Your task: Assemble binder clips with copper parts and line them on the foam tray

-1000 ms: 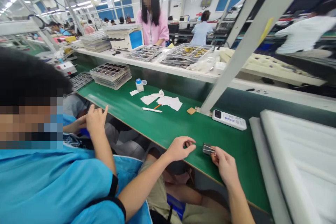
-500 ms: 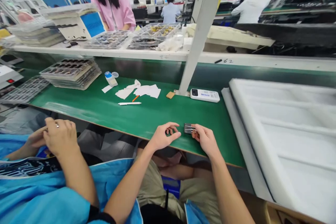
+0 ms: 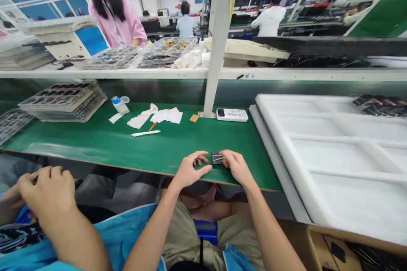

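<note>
Right fingers [image 3: 227,154] pinch a black clip [image 3: 215,158]; left fingers [image 3: 197,155] gape.

Black clip [image 3: 216,158] in fingers [image 3: 228,153] of right hand [image 3: 238,167]

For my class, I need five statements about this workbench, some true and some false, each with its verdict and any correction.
1. The right hand holds a black clip. True.

2. The left hand grips the white pen. False: the left hand is part-open beside the clip, with nothing visible in its grasp; the pen lies on the green tabletop.

3. The white device lies near the foot of the post. True.

4. The white tray is right of the device. True.

5. The blue-topped bottle sits in the tray. False: it is on the tabletop.
</note>
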A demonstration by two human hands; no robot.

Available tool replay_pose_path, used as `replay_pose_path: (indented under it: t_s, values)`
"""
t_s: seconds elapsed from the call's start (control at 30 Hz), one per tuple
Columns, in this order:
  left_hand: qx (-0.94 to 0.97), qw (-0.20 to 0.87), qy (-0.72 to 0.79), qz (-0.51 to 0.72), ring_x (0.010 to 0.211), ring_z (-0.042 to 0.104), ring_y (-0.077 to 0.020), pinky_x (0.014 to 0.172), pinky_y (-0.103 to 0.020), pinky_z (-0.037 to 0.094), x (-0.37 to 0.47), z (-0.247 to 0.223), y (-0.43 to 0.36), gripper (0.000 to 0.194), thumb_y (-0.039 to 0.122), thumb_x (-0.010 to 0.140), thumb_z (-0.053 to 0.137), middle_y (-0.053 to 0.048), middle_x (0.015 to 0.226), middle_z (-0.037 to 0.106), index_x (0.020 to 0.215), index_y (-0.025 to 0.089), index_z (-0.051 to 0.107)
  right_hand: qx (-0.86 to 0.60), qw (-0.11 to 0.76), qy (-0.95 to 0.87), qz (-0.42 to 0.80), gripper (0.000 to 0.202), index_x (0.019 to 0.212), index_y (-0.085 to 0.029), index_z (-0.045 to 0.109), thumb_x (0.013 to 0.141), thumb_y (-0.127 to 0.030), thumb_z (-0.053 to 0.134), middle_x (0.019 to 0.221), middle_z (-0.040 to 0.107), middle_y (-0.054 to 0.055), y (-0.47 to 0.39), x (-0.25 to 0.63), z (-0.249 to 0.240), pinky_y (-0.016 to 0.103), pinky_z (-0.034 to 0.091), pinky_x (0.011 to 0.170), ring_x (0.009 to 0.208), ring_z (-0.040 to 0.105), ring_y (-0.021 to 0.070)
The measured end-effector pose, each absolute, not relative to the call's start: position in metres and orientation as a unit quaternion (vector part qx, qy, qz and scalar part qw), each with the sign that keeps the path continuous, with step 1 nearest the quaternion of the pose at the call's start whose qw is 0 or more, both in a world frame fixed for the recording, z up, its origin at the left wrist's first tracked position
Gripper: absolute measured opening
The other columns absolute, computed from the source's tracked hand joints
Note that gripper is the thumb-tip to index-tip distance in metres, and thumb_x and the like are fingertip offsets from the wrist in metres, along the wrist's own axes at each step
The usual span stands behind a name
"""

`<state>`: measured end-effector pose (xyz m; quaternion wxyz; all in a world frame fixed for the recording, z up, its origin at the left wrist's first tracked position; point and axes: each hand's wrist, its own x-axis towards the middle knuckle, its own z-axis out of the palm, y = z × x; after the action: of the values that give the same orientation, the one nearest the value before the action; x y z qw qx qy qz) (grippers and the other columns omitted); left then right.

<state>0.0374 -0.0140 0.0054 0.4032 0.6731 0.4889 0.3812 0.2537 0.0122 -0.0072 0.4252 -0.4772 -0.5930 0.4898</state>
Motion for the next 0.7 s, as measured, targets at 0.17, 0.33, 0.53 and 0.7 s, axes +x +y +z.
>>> replay_pose_path:
  t_s: [0.17,0.33,0.53,0.7]
  values:
    - [0.701,0.358,0.497,0.366,0.083,0.062,-0.0179,0.080,-0.032,0.051,0.0371,0.0036,-0.0149,0.045,0.032,0.082,0.077,-0.003,0.103,0.077,0.125,0.025,0.069,-0.474,0.409,-0.611,0.486,0.059,0.073,-0.017,0.063,0.092,-0.071,0.049,0.059,0.044,-0.001,0.0106,0.2478,0.0029,0.027,0.029,0.054,0.056,0.037,0.0151]
    - [0.709,0.343,0.506,0.351,0.087,0.063,-0.0198,0.084,-0.034,0.052,0.0375,0.0056,-0.0162,0.045,0.030,0.081,0.078,-0.003,0.102,0.076,0.124,0.025,0.070,-0.468,0.395,-0.628,0.480,0.061,0.072,-0.017,0.062,0.092,-0.073,0.048,0.060,0.045,-0.001,0.0112,0.2452,0.0030,0.027,0.031,0.055,0.058,0.040,0.0156]
    - [0.705,0.340,0.513,0.352,0.084,0.062,-0.0197,0.082,-0.034,0.053,0.0376,0.0080,-0.0166,0.044,0.029,0.080,0.077,-0.003,0.099,0.076,0.124,0.026,0.071,-0.464,0.381,-0.643,0.475,0.061,0.073,-0.016,0.062,0.096,-0.071,0.046,0.063,0.044,-0.001,0.0142,0.2454,-0.0020,0.027,0.029,0.057,0.060,0.040,0.0158]
    - [0.698,0.347,0.518,0.351,0.082,0.063,-0.0194,0.083,-0.035,0.054,0.0376,0.0070,-0.0126,0.043,0.030,0.081,0.077,-0.004,0.098,0.077,0.123,0.024,0.071,-0.475,0.376,-0.654,0.454,0.058,0.069,-0.018,0.057,0.095,-0.069,0.047,0.064,0.045,0.000,0.0165,0.2444,0.0006,0.027,0.029,0.058,0.062,0.041,0.0169]
